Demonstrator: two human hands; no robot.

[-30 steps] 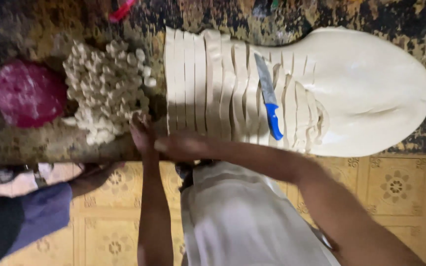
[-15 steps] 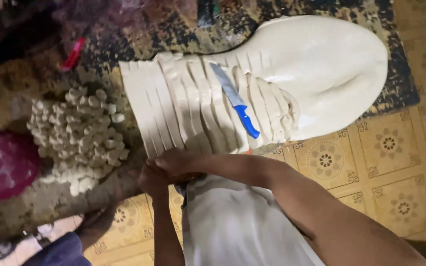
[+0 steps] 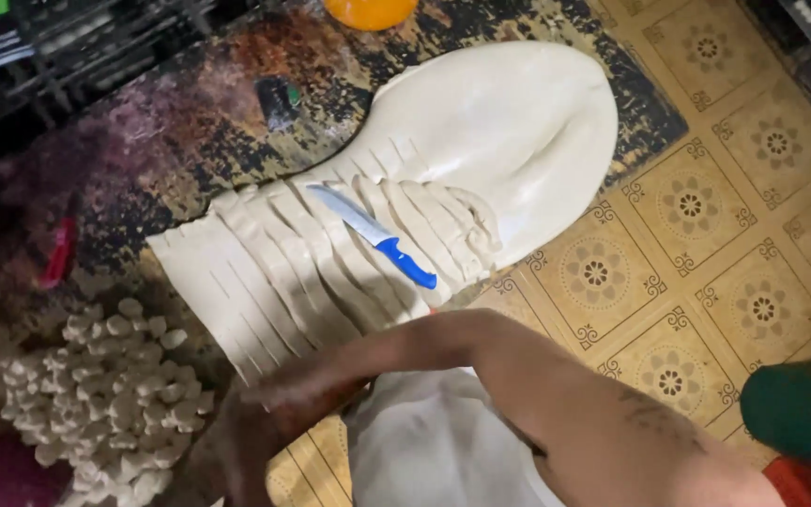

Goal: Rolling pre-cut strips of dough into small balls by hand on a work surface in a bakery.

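Both hands (image 3: 274,413) meet below the strip-cut dough (image 3: 330,263) (knife (image 3: 374,235) atop) — empty.

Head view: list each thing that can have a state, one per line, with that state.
Dough sheet: flat on the board, near end cut into strips, far end uncut.
Knife: lying on the strips, unheld.
Dough pieces: piled beside the sheet.
Right hand: at the strips' near edge, holding nothing visible.
Left hand: under the right, blurred; grip unclear.

One large pale sheet of dough (image 3: 509,141) slit into strips, one blue-handled steel knife (image 3: 375,235), one heap of small dough lumps (image 3: 110,394), one orange round object (image 3: 368,11), two hands
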